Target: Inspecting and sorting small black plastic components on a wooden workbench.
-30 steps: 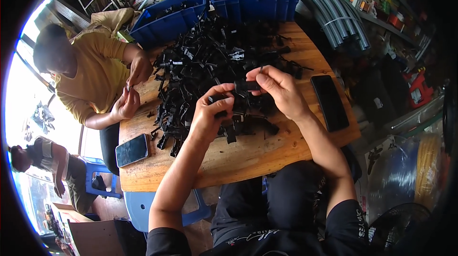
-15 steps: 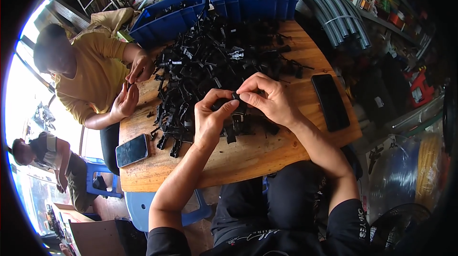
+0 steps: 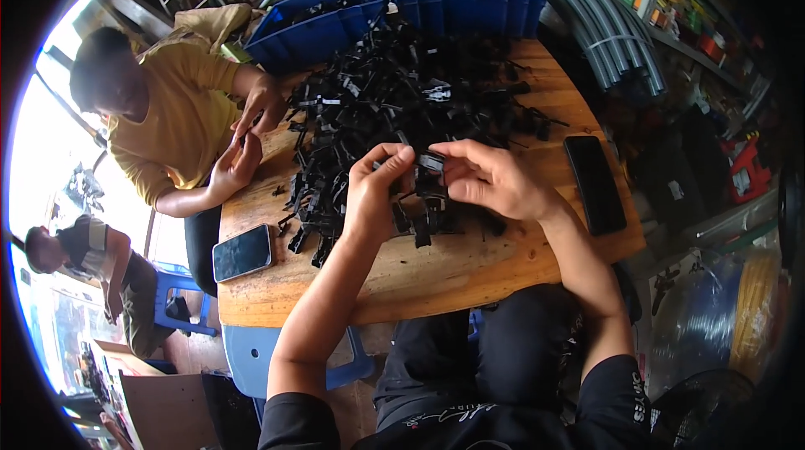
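Observation:
Over the near edge of a heap of black plastic parts (image 3: 360, 123), my left hand (image 3: 374, 190) is closed, thumb pressed against the forefinger. A small black plastic part (image 3: 431, 162) with a greyish face shows right at those fingertips and appears pinched there; its exact kind is too small to tell. Facing it from the right is my right hand (image 3: 496, 180), its forefinger and thumb spread apart, the forefinger tip close above the part. Nothing shows between the right fingers. Loose black parts lie beneath both hands on the wooden table (image 3: 369, 291).
Two blue bins (image 3: 470, 10) of black parts stand at the far edge. A phone (image 3: 243, 254) lies left, a black phone (image 3: 594, 184) right. A co-worker in yellow (image 3: 180, 106) handles something small at the left. Grey hoses (image 3: 599, 35) arch at the far right.
My fingertips were together on a small dark piece; now the right hand has drawn away to the right and its fingers have spread. The whole view has shifted slightly.

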Demonstrator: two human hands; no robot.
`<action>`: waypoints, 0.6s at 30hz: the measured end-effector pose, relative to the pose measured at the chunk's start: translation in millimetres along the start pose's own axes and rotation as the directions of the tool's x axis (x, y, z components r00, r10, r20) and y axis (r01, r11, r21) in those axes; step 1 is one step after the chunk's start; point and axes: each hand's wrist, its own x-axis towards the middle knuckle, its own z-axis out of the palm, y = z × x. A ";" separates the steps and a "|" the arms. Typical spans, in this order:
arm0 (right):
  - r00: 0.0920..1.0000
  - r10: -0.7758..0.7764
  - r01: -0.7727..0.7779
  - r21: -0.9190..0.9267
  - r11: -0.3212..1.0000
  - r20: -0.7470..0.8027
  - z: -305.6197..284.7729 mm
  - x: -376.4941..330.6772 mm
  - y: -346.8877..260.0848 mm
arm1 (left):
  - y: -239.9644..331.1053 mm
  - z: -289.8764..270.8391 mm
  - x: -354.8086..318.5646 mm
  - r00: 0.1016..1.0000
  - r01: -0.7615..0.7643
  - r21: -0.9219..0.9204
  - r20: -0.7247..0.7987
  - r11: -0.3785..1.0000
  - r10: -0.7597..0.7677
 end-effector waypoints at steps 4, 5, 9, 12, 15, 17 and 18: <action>0.979 -0.205 0.174 -0.426 0.888 -0.026 7.6 -1.7 -9.2 | -2.8 -6.3 0.9 0.999 0.047 0.008 0.001 0.999 -0.047; 0.954 -0.300 0.247 -0.551 0.797 -0.006 8.0 -0.6 -5.0 | -4.9 -5.1 0.3 0.999 0.045 0.056 0.017 0.997 -0.046; 0.859 -0.509 0.339 -0.800 0.495 0.049 20.5 2.2 6.0 | -13.5 2.4 -4.9 0.999 0.045 0.102 0.019 0.994 -0.047; 0.859 -0.511 0.295 -0.851 0.434 0.037 24.4 2.1 11.5 | -19.0 6.9 -9.2 0.999 0.041 0.153 -0.002 0.987 -0.041; 0.891 -0.452 0.252 -0.873 0.417 0.042 23.6 1.7 11.1 | -18.8 8.1 -10.7 1.000 0.018 0.207 -0.006 0.978 -0.017; 0.910 -0.412 0.219 -0.888 0.405 0.037 19.5 1.1 12.8 | -17.7 10.6 -12.0 1.000 -0.013 0.296 0.006 0.955 0.012; 0.905 -0.423 0.249 -0.861 0.444 0.044 15.9 0.7 14.6 | -17.5 14.1 -13.1 1.000 -0.012 0.294 0.008 0.956 0.010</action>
